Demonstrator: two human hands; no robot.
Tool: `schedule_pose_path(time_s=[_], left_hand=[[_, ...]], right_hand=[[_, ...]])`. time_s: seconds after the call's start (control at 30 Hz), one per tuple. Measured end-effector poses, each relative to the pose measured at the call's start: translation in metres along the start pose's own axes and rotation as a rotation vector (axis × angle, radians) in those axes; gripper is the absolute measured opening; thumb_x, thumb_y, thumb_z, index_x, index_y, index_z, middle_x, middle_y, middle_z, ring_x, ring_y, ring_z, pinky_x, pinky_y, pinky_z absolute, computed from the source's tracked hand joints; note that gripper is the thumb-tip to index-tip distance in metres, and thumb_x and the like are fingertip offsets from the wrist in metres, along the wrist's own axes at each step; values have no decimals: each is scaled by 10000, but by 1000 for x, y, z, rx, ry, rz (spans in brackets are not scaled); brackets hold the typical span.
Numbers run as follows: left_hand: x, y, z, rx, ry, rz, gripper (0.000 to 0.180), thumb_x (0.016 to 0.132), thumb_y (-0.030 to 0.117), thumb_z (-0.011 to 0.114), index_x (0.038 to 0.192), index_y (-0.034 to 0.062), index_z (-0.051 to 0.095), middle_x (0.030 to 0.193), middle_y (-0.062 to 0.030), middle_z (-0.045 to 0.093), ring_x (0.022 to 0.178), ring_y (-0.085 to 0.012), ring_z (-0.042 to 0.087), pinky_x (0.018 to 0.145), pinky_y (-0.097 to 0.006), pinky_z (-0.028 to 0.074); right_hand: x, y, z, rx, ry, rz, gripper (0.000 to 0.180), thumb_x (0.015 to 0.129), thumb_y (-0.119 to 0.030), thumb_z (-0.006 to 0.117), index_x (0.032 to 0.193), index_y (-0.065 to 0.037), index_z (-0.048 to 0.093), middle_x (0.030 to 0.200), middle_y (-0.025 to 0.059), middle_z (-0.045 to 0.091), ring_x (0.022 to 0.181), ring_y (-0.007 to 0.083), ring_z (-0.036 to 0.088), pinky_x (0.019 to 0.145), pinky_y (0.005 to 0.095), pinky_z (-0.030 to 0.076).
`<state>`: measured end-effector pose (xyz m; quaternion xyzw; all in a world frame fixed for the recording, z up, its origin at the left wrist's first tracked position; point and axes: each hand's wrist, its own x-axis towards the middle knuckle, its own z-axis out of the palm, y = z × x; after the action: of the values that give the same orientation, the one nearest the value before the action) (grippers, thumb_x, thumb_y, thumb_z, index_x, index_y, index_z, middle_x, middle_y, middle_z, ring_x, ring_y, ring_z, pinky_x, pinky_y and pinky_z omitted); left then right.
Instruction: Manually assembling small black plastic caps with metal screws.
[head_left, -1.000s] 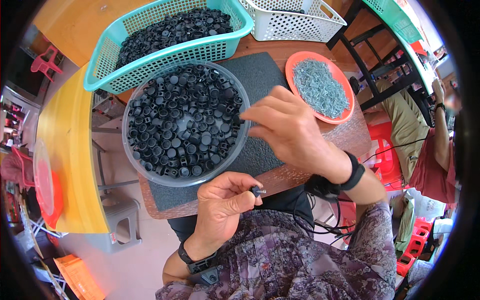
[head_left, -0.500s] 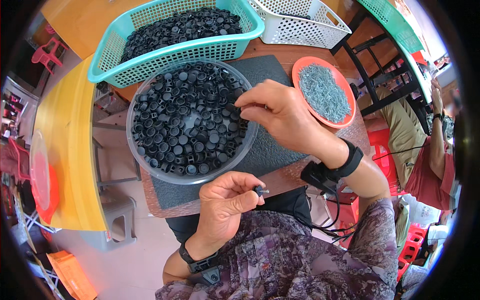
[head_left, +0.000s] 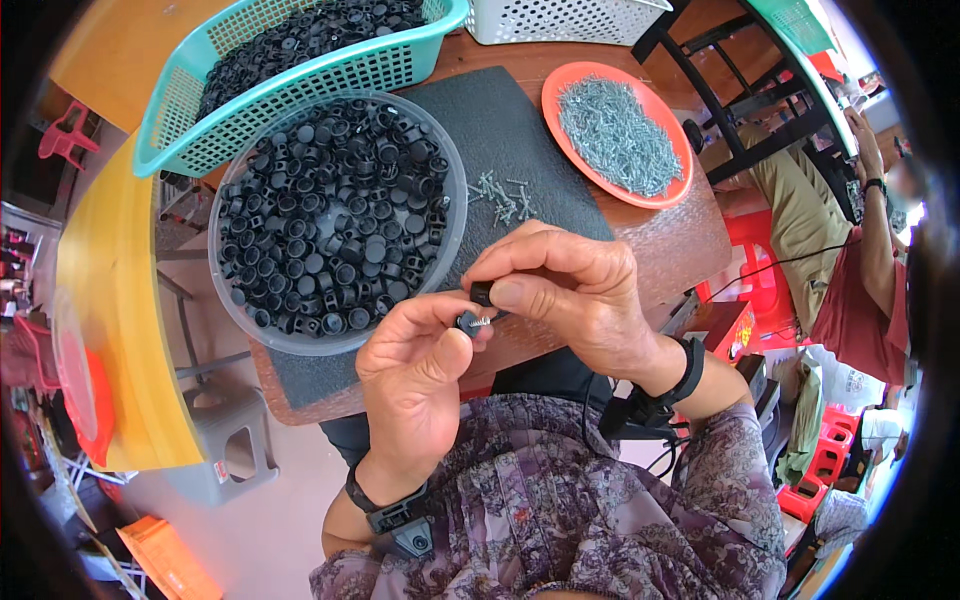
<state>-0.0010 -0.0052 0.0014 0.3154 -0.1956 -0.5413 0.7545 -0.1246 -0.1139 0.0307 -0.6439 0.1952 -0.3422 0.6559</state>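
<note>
My left hand pinches a small round black plastic part between thumb and fingers, with a silver screw sticking out of it. Thumb and fingertips of my right hand are closed on another small black plastic part, just above the first. The two parts are very close; whether they touch I cannot tell. Both hands are over the near edge of the table, beside a clear round tub filled with black plastic parts. Several loose screws lie on the dark mat.
An orange plate heaped with screws stands at the right of the mat. Behind the tub are a teal basket of black parts and a white basket. A grey stool stands at left; a person sits at right.
My right hand has come back from the tub with a black part and now meets my left hand. The view has shifted, and the loose screws on the mat are now uncovered.
</note>
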Motion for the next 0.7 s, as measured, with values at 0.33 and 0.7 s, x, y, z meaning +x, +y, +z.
schedule_pose_path(time_s=[0.33, 0.7], left_hand=[[-3, -5, 6, -34, 11, -71, 277, 815, 114, 697, 1015, -41, 587, 967, -115, 638, 857, -171, 612, 818, -294, 490], [-5, -5, 12, 198, 12, 36, 297, 793, 148, 723, 996, -24, 590, 898, -101, 632, 794, -153, 578, 752, -292, 449]], right_hand=[[-5, -7, -19, -552, -123, -417, 283, 704, 27, 692, 978, -26, 650, 824, 95, 625, 775, 262, 602, 659, 320, 475], [-22, -5, -24, 163, 21, 266, 196, 832, -31, 653, 1027, -14, 654, 883, 28, 667, 711, 58, 579, 625, 200, 485]])
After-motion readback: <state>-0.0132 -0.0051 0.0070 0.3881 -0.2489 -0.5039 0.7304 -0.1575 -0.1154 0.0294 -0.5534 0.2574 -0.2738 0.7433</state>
